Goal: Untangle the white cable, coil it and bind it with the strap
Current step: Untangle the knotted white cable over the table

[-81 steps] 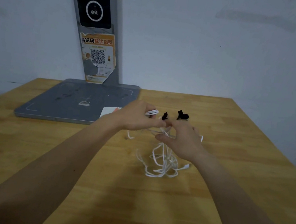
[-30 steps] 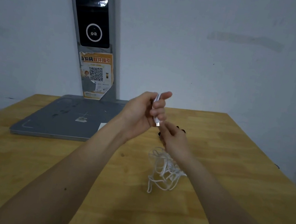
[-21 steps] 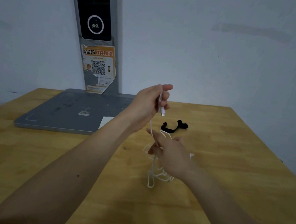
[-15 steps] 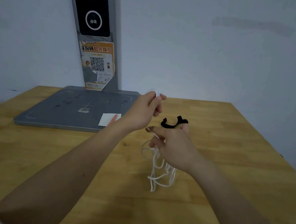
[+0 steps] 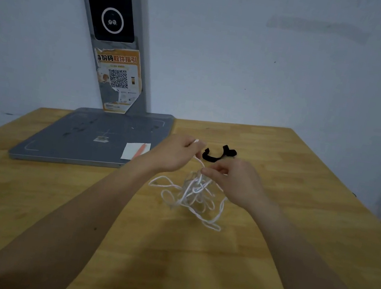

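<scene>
The white cable lies mostly as a loose snarl of crossing loops on the wooden table, a little right of the middle and well in from every edge. One strand rises from the heap toward the two hands above its far side. The left hand has its fingers curled round the cable's free end, a short white tip showing past the knuckles. The right hand, just beside it and nearer the table's right edge, pinches the same strand between thumb and fingertips right above the tangle. A short run of cable stretches between the two grips.

The black strap lies bent in an open curve on the table just beyond the hands, toward the far edge, apart from the cable and touched by neither hand.

Judging from this, the task is in its first part. One end has been found and a short length drawn clear, but most of the cable is still knotted over itself. No coil has been formed and the strap is unused, so the rest of the untangling, all of the coiling and the binding remain.

At the far left of the table stands a grey flat base with an upright post bearing a QR-code sticker.
</scene>
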